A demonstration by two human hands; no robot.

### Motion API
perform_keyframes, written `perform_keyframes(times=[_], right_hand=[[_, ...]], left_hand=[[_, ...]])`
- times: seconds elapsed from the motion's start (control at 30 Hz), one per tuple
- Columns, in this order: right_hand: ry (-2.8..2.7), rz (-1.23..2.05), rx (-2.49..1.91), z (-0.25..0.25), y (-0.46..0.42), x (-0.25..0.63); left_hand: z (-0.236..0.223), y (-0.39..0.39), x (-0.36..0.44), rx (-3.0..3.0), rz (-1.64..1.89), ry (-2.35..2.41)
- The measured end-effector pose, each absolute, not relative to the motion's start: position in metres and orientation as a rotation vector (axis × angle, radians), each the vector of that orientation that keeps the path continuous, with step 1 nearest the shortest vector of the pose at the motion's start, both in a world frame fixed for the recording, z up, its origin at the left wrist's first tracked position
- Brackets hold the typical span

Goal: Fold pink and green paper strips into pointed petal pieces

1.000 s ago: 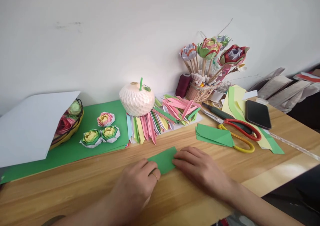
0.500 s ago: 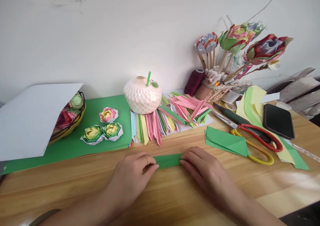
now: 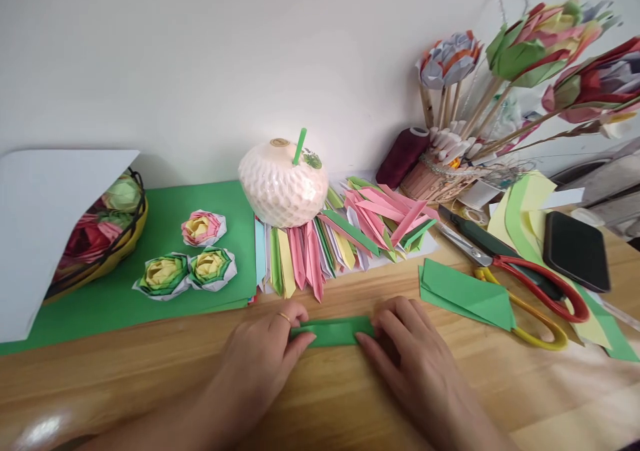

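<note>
Between my hands a narrow strip of green paper (image 3: pixel 334 332) lies low over the wooden table, with a lengthwise fold line showing. My left hand (image 3: pixel 265 351) pinches its left end between thumb and curled fingers; a ring is on one finger. At the other end my right hand (image 3: pixel 410 351) grips the strip, thumb on the near edge and fingers on the far edge. More green paper strips (image 3: pixel 467 294) lie in a small stack to the right. Behind my hands is a row of folded paper pieces (image 3: pixel 310 258) in pink, yellow, green and white.
Scissors (image 3: pixel 540 274) with red and yellow handles lie right, beside a dark phone (image 3: pixel 577 251). A white textured pot (image 3: pixel 283 184) stands at the back. Three paper flowers (image 3: pixel 203 228) sit on green sheets (image 3: pixel 200 198) near a basket (image 3: pixel 135 238). Paper flowers on sticks fill a holder (image 3: pixel 437 181).
The view has shifted closer. My thumbs have moved to the strip's near edge, and my fingers have lifted and curled around its far side. A fold line now shows along the strip.
</note>
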State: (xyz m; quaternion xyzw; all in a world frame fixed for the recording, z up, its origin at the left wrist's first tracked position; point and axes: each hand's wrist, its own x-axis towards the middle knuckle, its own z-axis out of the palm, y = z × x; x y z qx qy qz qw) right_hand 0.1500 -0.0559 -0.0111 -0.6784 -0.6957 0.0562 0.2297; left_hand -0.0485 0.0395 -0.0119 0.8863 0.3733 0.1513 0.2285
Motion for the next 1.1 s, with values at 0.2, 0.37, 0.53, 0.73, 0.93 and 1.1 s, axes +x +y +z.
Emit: perform_keyframes(times=[0.2, 0.37, 0.53, 0.73, 0.93, 1.1], right_hand=[[-1.933, 0.288, -1.761, -0.012, -0.055, 0.162], [-1.931, 0.291, -1.76, -0.01, -0.052, 0.162], [-1.989, 0.273, -1.819, -0.005, -0.046, 0.161], [-2.093, 0.249, -1.849, 0.002, -0.039, 0.166], [-1.984, 0.4, -1.809, -0.001, -0.04, 0.169], [-1.865, 0.466, -1.772, -0.005, -0.043, 0.168]], left_hand=[[-0.013, 0.039, -0.048, 2.461, 0.439, 0.981], [-0.014, 0.041, -0.048, 2.455, 0.463, 0.99], [-0.014, 0.042, -0.047, 2.421, 0.426, 1.027], [-0.012, 0.043, -0.046, 2.483, 0.405, 1.003], [-0.019, 0.043, -0.054, 2.493, 0.347, 0.923], [-0.023, 0.044, -0.056, 2.478, 0.314, 0.916]])
